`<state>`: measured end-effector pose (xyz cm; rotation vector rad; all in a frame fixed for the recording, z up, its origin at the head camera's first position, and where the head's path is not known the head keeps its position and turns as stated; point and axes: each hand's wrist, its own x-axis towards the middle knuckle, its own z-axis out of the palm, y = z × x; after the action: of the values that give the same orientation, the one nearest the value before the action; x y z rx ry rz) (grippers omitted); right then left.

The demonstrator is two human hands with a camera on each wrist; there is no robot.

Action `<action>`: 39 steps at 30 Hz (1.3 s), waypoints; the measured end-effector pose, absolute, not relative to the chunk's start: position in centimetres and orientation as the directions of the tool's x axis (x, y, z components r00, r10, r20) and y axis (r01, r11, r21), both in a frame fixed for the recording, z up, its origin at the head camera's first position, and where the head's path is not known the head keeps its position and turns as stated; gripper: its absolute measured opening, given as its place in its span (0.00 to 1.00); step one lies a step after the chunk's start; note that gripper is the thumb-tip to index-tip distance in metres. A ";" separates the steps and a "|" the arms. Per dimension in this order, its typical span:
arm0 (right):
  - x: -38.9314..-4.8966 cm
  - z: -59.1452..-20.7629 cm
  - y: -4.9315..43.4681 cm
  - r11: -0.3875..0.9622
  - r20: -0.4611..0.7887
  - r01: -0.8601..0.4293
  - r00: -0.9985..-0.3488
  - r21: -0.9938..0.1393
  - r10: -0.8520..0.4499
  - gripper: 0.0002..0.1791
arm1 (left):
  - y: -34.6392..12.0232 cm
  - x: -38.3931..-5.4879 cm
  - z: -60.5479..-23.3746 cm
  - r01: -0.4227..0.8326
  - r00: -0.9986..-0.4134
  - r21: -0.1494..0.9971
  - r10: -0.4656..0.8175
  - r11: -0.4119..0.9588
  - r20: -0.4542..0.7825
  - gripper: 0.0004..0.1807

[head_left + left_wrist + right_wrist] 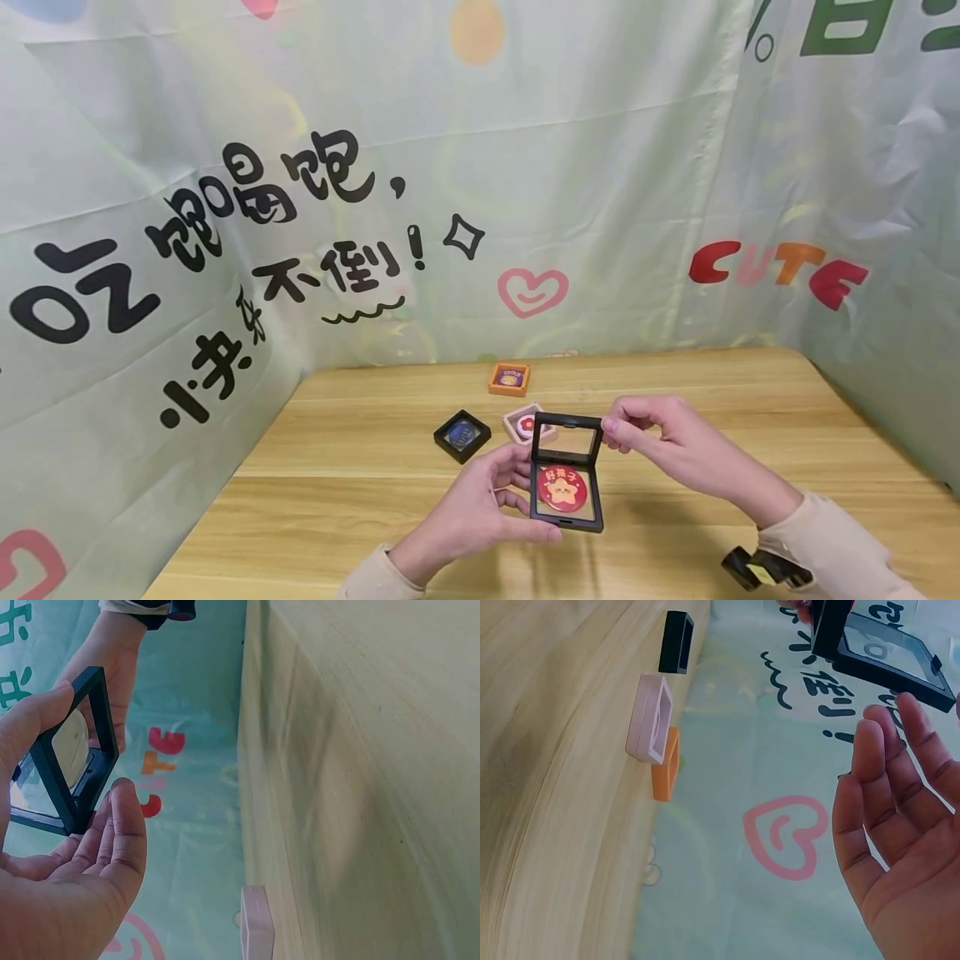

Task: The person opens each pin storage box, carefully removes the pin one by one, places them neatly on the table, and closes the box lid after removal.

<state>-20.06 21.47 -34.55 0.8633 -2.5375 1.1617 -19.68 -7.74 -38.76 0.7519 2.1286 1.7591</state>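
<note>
2 cream sleeves (843,537); on the right one, a black device (741,567) bearing a small yellow patch (761,574).

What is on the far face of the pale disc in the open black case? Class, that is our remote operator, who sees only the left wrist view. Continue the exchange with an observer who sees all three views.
Observer: The far face of the disc is red, with a star on it.
Operator: I see one pink case on the table. Does it have neighbours?
Observer: Yes, an orange case and a second black case lie near it.
Operator: Where is the thumb of the right hand? The open black case hides it from me.
Observer: In the head view, it is at the upper right corner of the case's raised half.
</note>
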 end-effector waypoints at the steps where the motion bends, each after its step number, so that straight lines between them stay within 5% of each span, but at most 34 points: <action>1: -20.0 -34.6 21.5 0.515 0.421 -0.593 -0.804 -0.619 -0.420 0.15 | -7.7 -19.7 -38.8 0.215 -0.825 0.969 0.553 0.123 0.112 0.39; 24: -20.0 -34.6 21.1 0.481 0.472 -0.646 -0.762 -0.593 -0.443 0.20 | -7.9 -19.5 -38.9 0.196 -0.816 0.973 0.570 0.122 0.093 0.39; 39: -19.3 -34.1 20.7 0.460 0.429 -0.635 -0.766 -0.621 -0.478 0.13 | -7.9 -19.6 -39.0 0.190 -0.828 0.973 0.554 0.130 0.087 0.35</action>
<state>-19.29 20.71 -34.13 0.9706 -2.5132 1.1939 -19.57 -7.86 -39.00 0.7255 2.1169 1.7506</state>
